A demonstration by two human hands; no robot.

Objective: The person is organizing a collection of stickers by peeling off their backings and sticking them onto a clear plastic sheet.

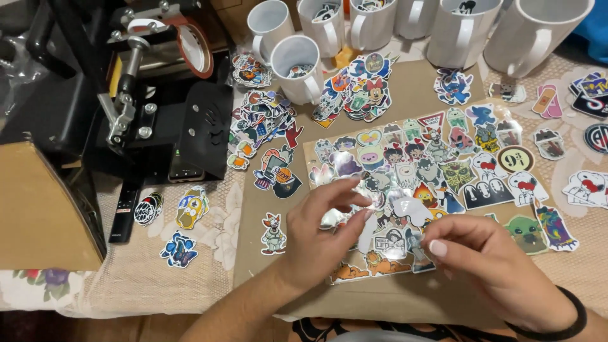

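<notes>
The left hand (pixel 316 237) pinches a small glossy die-cut sticker (pixel 345 218) between thumb and fingertips. The right hand (pixel 491 266) hovers just beside it with narrow, curled fingers, holding nothing I can make out. Both are above a clear plastic sheet crowded with cartoon stickers (pixel 430 171) on the table (pixel 126 278). Behind stand white ceramic mugs (pixel 297 66), several with stickers inside.

Both forearms reach up from the bottom edge and angle toward each other. The left hand (pixel 316 231) curls with thumb and fingertips pinched together. The right hand (pixel 491 266) lies palm down, fingers bent inward, a black band round its wrist.
</notes>
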